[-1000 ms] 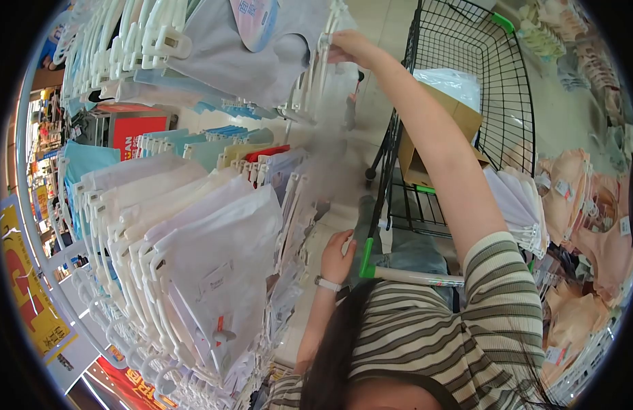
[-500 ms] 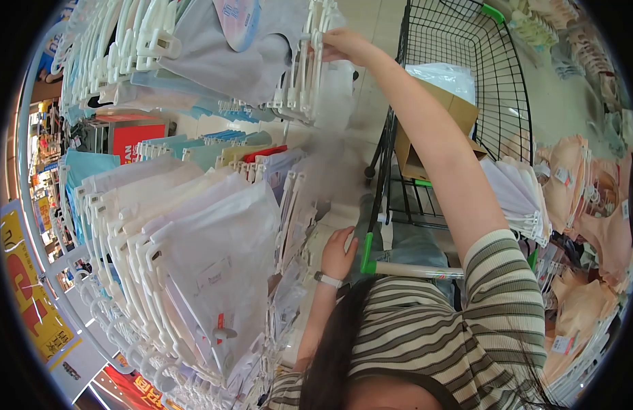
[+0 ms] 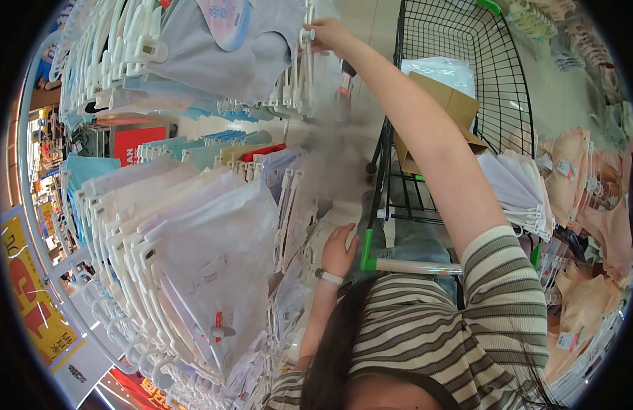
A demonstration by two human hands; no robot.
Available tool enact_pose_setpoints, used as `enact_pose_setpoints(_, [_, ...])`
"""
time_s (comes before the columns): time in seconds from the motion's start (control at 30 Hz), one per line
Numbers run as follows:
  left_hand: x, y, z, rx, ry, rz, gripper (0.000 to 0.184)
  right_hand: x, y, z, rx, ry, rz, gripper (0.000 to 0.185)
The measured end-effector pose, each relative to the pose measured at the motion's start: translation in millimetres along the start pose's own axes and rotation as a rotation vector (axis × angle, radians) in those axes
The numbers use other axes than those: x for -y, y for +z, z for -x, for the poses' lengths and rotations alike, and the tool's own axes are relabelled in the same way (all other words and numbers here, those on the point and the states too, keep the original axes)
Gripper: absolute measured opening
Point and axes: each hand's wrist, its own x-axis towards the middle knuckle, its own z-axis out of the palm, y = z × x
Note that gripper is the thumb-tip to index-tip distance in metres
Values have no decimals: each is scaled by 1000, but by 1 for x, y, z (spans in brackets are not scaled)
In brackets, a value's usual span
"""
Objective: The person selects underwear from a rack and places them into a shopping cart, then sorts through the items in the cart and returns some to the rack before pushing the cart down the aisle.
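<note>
My right hand [image 3: 330,35] reaches up and across to the upper rack, its fingers closed at the edge of a white plastic hanger [image 3: 307,61]. Beside that hanger hangs a grey garment [image 3: 217,58] with a rounded pastel tag [image 3: 227,22]. My left hand [image 3: 339,249], a pale band on its wrist, is low between the lower rack and the cart handle [image 3: 419,266]. Its fingers are loosely extended and hold nothing. Closest to it on the left are packaged pale garments [image 3: 217,273] on white clip hangers.
A black wire shopping cart [image 3: 494,89] stands in front of me, holding an open cardboard box [image 3: 443,102] and clear plastic packaging [image 3: 443,70]. On the right hang beige bras [image 3: 569,167] with tags. A red sign [image 3: 140,143] shows behind the racks.
My right hand has shifted slightly left along the upper rack, and the hangers near it have moved a little. My left hand stays almost in place.
</note>
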Motion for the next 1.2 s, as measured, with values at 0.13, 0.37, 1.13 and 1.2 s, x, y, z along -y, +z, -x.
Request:
enact_pose_setpoints(0.13, [0,2,-1,5,4,-5,31,4,4,5,18,58,81,34])
enact_pose_setpoints(0.37, [2,3,-3,9,13,-15,31,-19,-3,-23,-111,33,-83,27])
enact_pose_setpoints(1.13, [-9,-8,-23,27,165,-19,31,-18,-149,190,-243,-88,87,31])
enact_pose_setpoints(1.2, [-15,-9,-29,17,163,47,30,-15,-181,240,-336,-62,178,29])
